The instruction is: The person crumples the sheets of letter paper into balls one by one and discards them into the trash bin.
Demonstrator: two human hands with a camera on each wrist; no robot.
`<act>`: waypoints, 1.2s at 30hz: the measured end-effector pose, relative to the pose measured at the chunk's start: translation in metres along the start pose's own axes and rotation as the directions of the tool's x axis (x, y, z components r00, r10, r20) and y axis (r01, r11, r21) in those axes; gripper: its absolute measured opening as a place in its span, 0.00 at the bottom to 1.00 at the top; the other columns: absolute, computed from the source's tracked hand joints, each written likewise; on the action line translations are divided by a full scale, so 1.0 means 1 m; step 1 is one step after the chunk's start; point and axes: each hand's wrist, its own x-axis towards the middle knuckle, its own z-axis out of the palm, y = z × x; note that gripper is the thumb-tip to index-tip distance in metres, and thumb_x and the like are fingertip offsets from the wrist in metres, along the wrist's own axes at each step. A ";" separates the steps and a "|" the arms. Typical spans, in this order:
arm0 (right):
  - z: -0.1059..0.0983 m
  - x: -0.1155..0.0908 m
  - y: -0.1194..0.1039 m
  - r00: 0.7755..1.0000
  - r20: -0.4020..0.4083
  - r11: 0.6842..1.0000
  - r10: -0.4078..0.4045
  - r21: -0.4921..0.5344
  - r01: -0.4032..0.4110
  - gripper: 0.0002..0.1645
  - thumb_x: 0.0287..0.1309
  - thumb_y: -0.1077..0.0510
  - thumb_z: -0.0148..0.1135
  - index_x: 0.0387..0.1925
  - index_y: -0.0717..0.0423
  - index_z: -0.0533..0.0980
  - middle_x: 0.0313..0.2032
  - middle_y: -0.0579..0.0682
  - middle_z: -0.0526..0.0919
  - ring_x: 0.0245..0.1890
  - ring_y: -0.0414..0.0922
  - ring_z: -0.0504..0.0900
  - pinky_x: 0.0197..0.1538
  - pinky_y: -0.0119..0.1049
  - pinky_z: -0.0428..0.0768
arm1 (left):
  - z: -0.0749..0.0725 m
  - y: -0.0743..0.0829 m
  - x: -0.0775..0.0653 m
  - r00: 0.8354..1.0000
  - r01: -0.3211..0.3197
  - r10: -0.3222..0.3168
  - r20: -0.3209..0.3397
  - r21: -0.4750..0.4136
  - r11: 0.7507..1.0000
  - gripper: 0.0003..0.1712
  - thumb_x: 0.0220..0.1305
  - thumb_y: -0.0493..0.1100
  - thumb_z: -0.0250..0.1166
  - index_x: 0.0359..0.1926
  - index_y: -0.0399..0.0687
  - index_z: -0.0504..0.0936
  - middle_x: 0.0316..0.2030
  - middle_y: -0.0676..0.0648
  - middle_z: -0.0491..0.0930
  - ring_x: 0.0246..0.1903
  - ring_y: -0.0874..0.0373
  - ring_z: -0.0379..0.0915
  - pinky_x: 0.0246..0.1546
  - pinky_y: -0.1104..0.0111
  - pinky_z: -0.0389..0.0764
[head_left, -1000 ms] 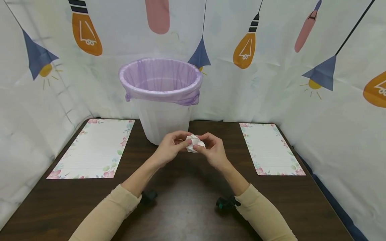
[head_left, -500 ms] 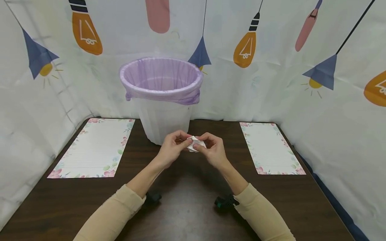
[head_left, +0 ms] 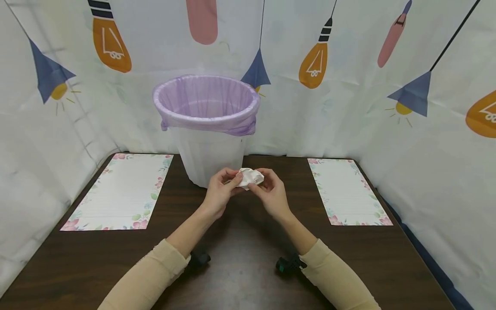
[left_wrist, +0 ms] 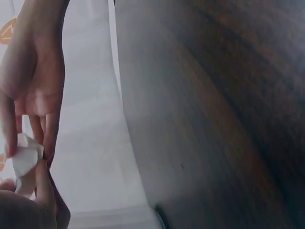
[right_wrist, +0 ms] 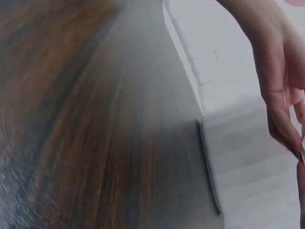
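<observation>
A crumpled piece of white paper (head_left: 249, 177) is held between both hands above the middle of the table. My left hand (head_left: 219, 192) pinches its left side, thumb on the near face. From the other side my right hand (head_left: 274, 196) grips it with thumb and fingers. In the left wrist view the paper (left_wrist: 27, 155) shows folded faces between the fingertips of both hands. Only a sliver of it shows at the edge of the right wrist view, beside the right hand (right_wrist: 281, 81).
Behind the hands stands a white bin (head_left: 209, 150) with a purple liner (head_left: 209, 122) folded over its rim. Flower-bordered sheets lie on the dark table (head_left: 240, 267), one at left (head_left: 120, 193) and one at right (head_left: 348, 193). A printed curtain (head_left: 348, 120) hangs around the table.
The paper has tilted and risen slightly between the fingers, showing more of its surface. The left forearm has shifted a little to the right. The bin and sheets have stayed put.
</observation>
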 end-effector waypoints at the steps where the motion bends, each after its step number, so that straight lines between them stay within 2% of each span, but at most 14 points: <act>1: -0.001 0.000 0.000 1.000 -0.011 1.000 0.002 0.006 -0.002 0.26 0.59 0.75 0.69 0.58 0.71 0.72 0.50 0.58 0.80 0.47 0.47 0.82 0.47 0.33 0.84 | 0.000 0.001 -0.001 1.000 0.015 -0.015 0.013 -0.010 1.000 0.03 0.72 0.30 0.63 0.44 0.32 0.78 0.45 0.42 0.76 0.41 0.55 0.81 0.46 0.61 0.85; 4: -0.005 0.002 -0.002 1.000 -0.018 0.999 0.013 0.047 -0.012 0.25 0.61 0.75 0.66 0.59 0.72 0.72 0.49 0.56 0.81 0.45 0.45 0.82 0.47 0.32 0.83 | -0.002 0.005 -0.003 0.996 0.050 -0.049 0.076 -0.011 0.999 0.07 0.74 0.32 0.62 0.48 0.32 0.78 0.48 0.41 0.75 0.44 0.54 0.80 0.51 0.58 0.83; 7: -0.010 0.005 -0.006 0.999 -0.011 0.995 0.030 0.096 -0.029 0.27 0.63 0.76 0.64 0.63 0.71 0.71 0.48 0.54 0.82 0.43 0.45 0.81 0.46 0.33 0.82 | -0.008 0.009 -0.003 0.983 0.066 -0.062 0.171 -0.017 0.998 0.15 0.75 0.31 0.57 0.58 0.27 0.74 0.54 0.38 0.73 0.51 0.51 0.78 0.57 0.56 0.80; 10: -0.015 0.008 -0.010 0.999 0.004 0.992 0.038 0.121 -0.038 0.28 0.63 0.76 0.63 0.64 0.71 0.71 0.47 0.53 0.83 0.41 0.45 0.81 0.45 0.34 0.83 | -0.016 0.010 -0.002 0.963 0.057 -0.051 0.264 -0.016 0.998 0.22 0.72 0.27 0.55 0.65 0.23 0.70 0.61 0.32 0.70 0.56 0.48 0.76 0.59 0.57 0.78; 12: -0.016 0.009 -0.012 0.999 0.013 0.992 0.040 0.121 -0.041 0.28 0.63 0.76 0.63 0.64 0.71 0.71 0.47 0.53 0.84 0.41 0.45 0.81 0.45 0.34 0.83 | -0.020 0.009 -0.002 0.955 0.038 -0.034 0.294 -0.006 0.999 0.24 0.71 0.24 0.56 0.66 0.23 0.69 0.62 0.31 0.70 0.57 0.48 0.76 0.58 0.58 0.79; 14: -0.016 0.009 -0.014 0.999 0.019 0.991 0.049 0.126 -0.051 0.27 0.63 0.76 0.63 0.64 0.72 0.72 0.48 0.52 0.85 0.41 0.45 0.81 0.45 0.34 0.82 | -0.024 0.006 -0.001 0.955 0.007 -0.011 0.296 0.015 1.000 0.24 0.68 0.22 0.60 0.65 0.23 0.71 0.60 0.33 0.73 0.55 0.49 0.78 0.56 0.60 0.80; 19: -0.012 0.007 -0.017 0.996 0.043 0.987 0.082 0.134 -0.087 0.27 0.63 0.76 0.62 0.63 0.75 0.72 0.50 0.51 0.84 0.43 0.44 0.82 0.45 0.32 0.82 | -0.027 0.000 -0.003 0.966 -0.073 0.050 0.252 0.082 0.994 0.23 0.66 0.23 0.65 0.61 0.23 0.74 0.52 0.42 0.81 0.50 0.54 0.81 0.51 0.64 0.83; 22: -0.010 0.005 -0.017 0.994 0.058 0.987 0.093 0.128 -0.100 0.26 0.64 0.77 0.62 0.63 0.75 0.72 0.50 0.51 0.83 0.43 0.44 0.83 0.45 0.33 0.82 | -0.028 -0.002 -0.005 0.966 -0.113 0.086 0.242 0.101 0.988 0.28 0.65 0.24 0.67 0.65 0.29 0.73 0.52 0.42 0.82 0.50 0.52 0.81 0.50 0.64 0.83; 26: -0.008 0.005 -0.017 0.992 0.067 0.985 0.104 0.129 -0.112 0.25 0.64 0.75 0.62 0.62 0.75 0.73 0.50 0.51 0.84 0.43 0.44 0.83 0.45 0.33 0.82 | -0.027 -0.003 -0.006 0.952 -0.194 0.156 0.265 0.125 0.973 0.33 0.65 0.25 0.68 0.70 0.35 0.72 0.54 0.40 0.81 0.51 0.49 0.80 0.49 0.64 0.84; 31: -0.006 0.005 -0.018 0.988 0.056 0.975 0.147 0.160 -0.154 0.23 0.64 0.75 0.62 0.61 0.77 0.73 0.48 0.51 0.85 0.44 0.43 0.84 0.45 0.33 0.83 | -0.024 -0.001 -0.006 0.924 -0.303 0.241 0.297 0.187 0.934 0.27 0.63 0.26 0.70 0.63 0.33 0.78 0.52 0.40 0.83 0.47 0.51 0.80 0.45 0.67 0.84; 36: -0.007 0.007 -0.020 0.981 0.055 0.966 0.187 0.174 -0.194 0.20 0.63 0.77 0.62 0.57 0.77 0.76 0.46 0.51 0.85 0.43 0.44 0.84 0.45 0.33 0.84 | -0.020 0.002 -0.009 0.908 -0.362 0.284 0.307 0.237 0.902 0.23 0.63 0.25 0.70 0.59 0.33 0.80 0.50 0.37 0.82 0.43 0.53 0.80 0.43 0.68 0.84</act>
